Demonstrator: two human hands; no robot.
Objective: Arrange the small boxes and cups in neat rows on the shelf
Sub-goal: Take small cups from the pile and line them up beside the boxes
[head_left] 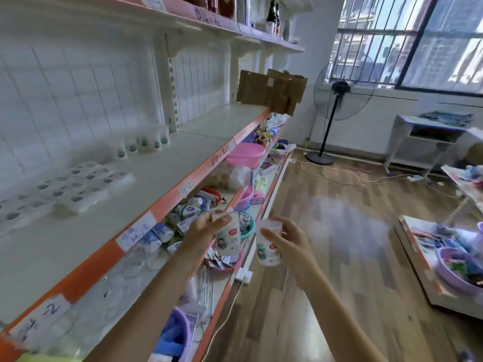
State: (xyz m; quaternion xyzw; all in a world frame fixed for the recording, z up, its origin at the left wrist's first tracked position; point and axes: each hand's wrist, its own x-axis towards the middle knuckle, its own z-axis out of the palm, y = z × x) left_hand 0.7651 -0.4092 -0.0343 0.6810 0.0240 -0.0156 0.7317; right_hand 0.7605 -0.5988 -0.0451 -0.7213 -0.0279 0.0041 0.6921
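Observation:
My left hand (pixel 207 226) grips a white printed cup (pixel 230 240) by its upper part, in front of the shelf's orange edge. Just to the right, my right hand (pixel 286 240) holds a second white cup (pixel 268 246) of the same kind, fingers curled round its side. On the white shelf (pixel 162 176) to the left, several small white boxes (pixel 75 186) lie in rows. Farther back stands a short row of white cups (pixel 143 143) against the tiled wall. Both hands hover below shelf level, over the lower shelves.
A cardboard box (pixel 271 91) sits at the shelf's far end. Lower shelves hold a pink basin (pixel 244 152), packets and cartons (pixel 162 233). A standing fan (pixel 337 100) and a cable lie on the wooden floor; a low platform with a purple basin (pixel 454 273) is at right.

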